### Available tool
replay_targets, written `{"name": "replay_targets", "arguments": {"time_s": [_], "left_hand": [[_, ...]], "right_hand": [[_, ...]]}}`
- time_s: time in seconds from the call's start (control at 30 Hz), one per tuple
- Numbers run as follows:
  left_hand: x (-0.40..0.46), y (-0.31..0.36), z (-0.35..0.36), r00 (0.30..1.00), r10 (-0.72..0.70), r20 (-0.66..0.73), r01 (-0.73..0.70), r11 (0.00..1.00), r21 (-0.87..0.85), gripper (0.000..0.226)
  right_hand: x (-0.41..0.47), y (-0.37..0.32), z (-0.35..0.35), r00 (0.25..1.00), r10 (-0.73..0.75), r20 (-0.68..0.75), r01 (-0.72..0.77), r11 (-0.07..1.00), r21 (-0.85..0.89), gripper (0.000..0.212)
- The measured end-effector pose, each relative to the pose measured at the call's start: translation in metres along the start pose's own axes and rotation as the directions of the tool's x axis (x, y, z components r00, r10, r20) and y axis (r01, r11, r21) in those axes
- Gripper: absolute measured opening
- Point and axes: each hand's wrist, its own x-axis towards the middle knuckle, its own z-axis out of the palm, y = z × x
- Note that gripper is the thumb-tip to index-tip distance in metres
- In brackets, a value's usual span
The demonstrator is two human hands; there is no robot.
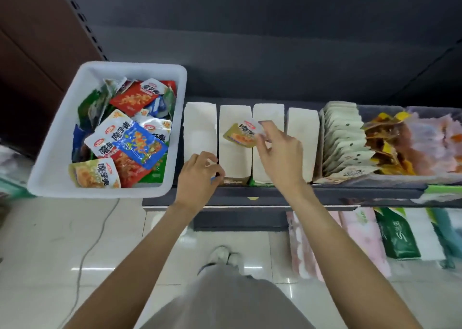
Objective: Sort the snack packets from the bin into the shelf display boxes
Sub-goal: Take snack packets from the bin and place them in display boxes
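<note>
Pinching gold packet [239, 135] over second box's [235, 153] rim, right hand [280, 151]; left hand [200, 176] curled, contents unclear.

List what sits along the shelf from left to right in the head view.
White bin of snack packets → four white display boxes → row of pale upright pouches → orange-yellow packets → pink packets.

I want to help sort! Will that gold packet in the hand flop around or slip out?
The gold packet probably stays fairly flat: the right hand pinches one edge and it barely droops. Its shiny film may be slippery. It looks light.
</note>
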Motion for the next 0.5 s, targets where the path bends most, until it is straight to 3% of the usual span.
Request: {"name": "replay_targets", "arguments": {"time_s": [0.1,0.17,0.27,0.37,0.5], "left_hand": [[-0.009,0.002,0.003,0.996,-0.066,-0.051,0.064,0.997,-0.041,0.015],[-0.014,0.003,0.006,0.992,-0.098,-0.078,0.093,0.993,-0.066,0.015],[-0.021,0.005,0.009,0.972,-0.199,-0.121,0.184,0.975,-0.125,0.018],[-0.025,0.007,0.009,0.957,-0.260,-0.126,0.242,0.960,-0.143,0.021],[-0.024,0.009,0.012,0.967,-0.227,-0.115,0.212,0.968,-0.134,0.028]], "right_hand": [[-0.006,0.005,0.013,0.970,-0.221,0.100,0.231,0.968,-0.103,0.013],[-0.020,0.013,0.022,0.945,-0.285,0.157,0.302,0.948,-0.096,0.031],[-0.042,0.018,0.026,0.934,-0.267,0.237,0.284,0.958,-0.041,0.042],[-0.059,0.018,0.030,0.917,-0.294,0.269,0.318,0.947,-0.050,0.032],[-0.069,0.015,0.028,0.878,-0.336,0.340,0.371,0.928,-0.040,0.019]]}}
